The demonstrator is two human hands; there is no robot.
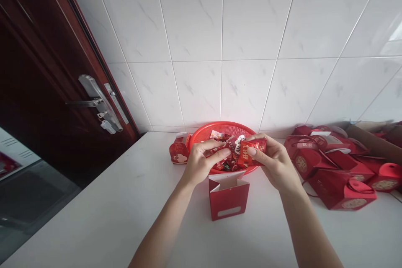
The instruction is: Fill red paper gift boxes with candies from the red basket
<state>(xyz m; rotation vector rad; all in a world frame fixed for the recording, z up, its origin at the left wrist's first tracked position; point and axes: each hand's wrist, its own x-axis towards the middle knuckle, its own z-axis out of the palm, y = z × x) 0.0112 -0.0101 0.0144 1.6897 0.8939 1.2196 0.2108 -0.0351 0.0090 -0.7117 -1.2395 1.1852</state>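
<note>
Wrapped candies [230, 159] lie in a red plastic basket [226, 125] by the wall. Over the basket's left part, my left hand [204, 159] pinches a red wrapped candy [222, 150] between thumb and fingers. My right hand [273, 159] is closed on orange-red candy packets [247, 153] over the basket's right part. Below and between my hands stands an upright red paper box [229, 201] with its top open and a white slot shape low on its front; its inside is white.
Several closed red gift boxes [339, 186] are piled at the right, beside a cardboard box [377, 140]. A small red box [180, 150] stands left of the basket. The white table [125, 213] meets a tiled wall; a dark red door [59, 63] is at the left.
</note>
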